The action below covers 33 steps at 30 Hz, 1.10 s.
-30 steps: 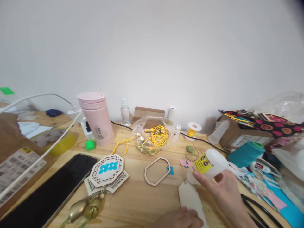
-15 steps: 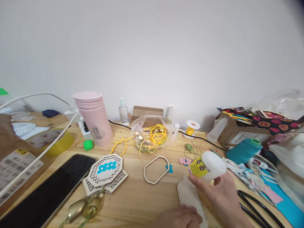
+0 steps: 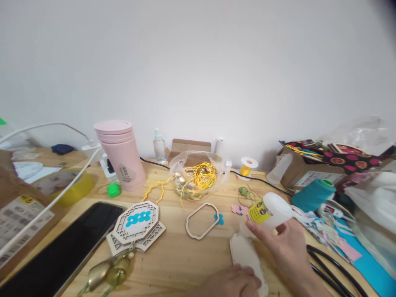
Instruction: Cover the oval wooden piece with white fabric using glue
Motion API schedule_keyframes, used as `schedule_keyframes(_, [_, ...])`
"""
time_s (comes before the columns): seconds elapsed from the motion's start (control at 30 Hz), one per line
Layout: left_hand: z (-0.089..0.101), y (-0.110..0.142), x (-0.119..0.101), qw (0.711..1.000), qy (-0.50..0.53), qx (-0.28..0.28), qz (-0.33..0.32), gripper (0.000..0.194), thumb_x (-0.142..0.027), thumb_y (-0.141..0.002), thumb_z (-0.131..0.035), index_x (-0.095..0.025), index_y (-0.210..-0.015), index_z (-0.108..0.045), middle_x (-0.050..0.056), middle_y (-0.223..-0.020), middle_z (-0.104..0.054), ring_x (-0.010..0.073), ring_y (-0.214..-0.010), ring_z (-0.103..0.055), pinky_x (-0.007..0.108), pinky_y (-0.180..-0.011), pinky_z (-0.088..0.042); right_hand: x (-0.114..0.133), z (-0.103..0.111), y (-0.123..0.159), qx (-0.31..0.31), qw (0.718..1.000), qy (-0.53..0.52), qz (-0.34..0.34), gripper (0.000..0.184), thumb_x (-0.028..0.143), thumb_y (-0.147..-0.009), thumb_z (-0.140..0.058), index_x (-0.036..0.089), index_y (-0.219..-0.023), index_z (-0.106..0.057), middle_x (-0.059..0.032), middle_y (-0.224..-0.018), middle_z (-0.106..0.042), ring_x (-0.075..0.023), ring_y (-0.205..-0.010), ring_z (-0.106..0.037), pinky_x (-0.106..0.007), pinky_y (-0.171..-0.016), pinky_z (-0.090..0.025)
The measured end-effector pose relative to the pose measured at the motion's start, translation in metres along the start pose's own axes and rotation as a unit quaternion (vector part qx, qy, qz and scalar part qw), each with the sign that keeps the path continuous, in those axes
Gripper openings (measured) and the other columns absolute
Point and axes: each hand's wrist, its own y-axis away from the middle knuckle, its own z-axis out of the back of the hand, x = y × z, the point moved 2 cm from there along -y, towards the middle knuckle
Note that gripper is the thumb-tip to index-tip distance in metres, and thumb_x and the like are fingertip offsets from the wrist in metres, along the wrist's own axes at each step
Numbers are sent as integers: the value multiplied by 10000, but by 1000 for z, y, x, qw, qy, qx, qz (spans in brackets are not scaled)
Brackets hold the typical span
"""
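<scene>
My right hand [image 3: 286,247] grips a white squeeze glue bottle [image 3: 270,212] with a yellow label. The bottle is tilted, its clear tip toward the far end of a pale wooden plaque [image 3: 244,249]; I cannot tell whether they touch. Fingers bent, my left hand [image 3: 235,282] holds the near part of that plaque at the bottom edge of view. Beyond it lies a thin wooden frame [image 3: 187,226], with a blue flower cutout [image 3: 219,219] at its right side and pink flower cutouts [image 3: 239,209] further right.
At left are a phone [image 3: 64,247], a pink tumbler [image 3: 123,161], an octagonal wooden ornament [image 3: 136,229] and brass bells [image 3: 100,272]. A clear bag [image 3: 198,177] of yellow cord stands behind. To the right are a teal thread cone [image 3: 312,196] and black handles [image 3: 334,264].
The whole view has shifted slightly. The bottle in my right hand has risen a little against the table. My left hand stays on the plaque.
</scene>
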Motion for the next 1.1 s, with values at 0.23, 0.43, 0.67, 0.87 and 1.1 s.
schedule_keyframes(0.23, [-17,6,5,999,-32,-34,8,189,-227,-706,-604,-174,-883,-641,24,-881,-732,158,-825,-665,184,-868,-431,1,3,-1,-3,1000,11,7,263,417,-606,-676,165,-648,-613,-76,-643,-678,-264,-593,-621,-396,-580,-503])
schedule_keyframes(0.43, [-17,9,4,999,-13,-22,37,193,-211,-740,-547,-198,-914,-630,5,-931,-721,145,-869,-652,186,-888,-415,-2,3,-2,2,1000,-5,4,285,431,-621,-672,161,-695,-617,-89,-693,-685,-263,-623,-627,-383,-573,-513])
schedule_keyframes(0.67, [-7,4,3,998,29,18,53,220,-164,-738,-549,-191,-936,-641,17,-966,-709,159,-916,-636,194,-901,-409,-2,0,1,10,1000,-22,1,275,418,-639,-672,156,-710,-625,-76,-695,-672,-248,-630,-622,-368,-577,-514])
schedule_keyframes(0.87, [2,0,0,995,48,51,69,219,-150,-749,-547,-161,-942,-649,41,-987,-700,176,-926,-631,212,-909,-407,1,-2,5,28,999,-41,7,333,391,-619,-699,174,-867,-649,-56,-736,-675,-243,-644,-624,-356,-580,-513])
schedule_keyframes(1.1, [38,-4,-3,995,71,68,28,251,-146,-801,-486,-110,-1015,-611,87,-1016,-684,189,-969,-609,222,-911,-403,-1,-1,5,32,998,-46,-5,300,394,-633,-688,178,-838,-649,-41,-707,-682,-233,-624,-630,-339,-563,-519])
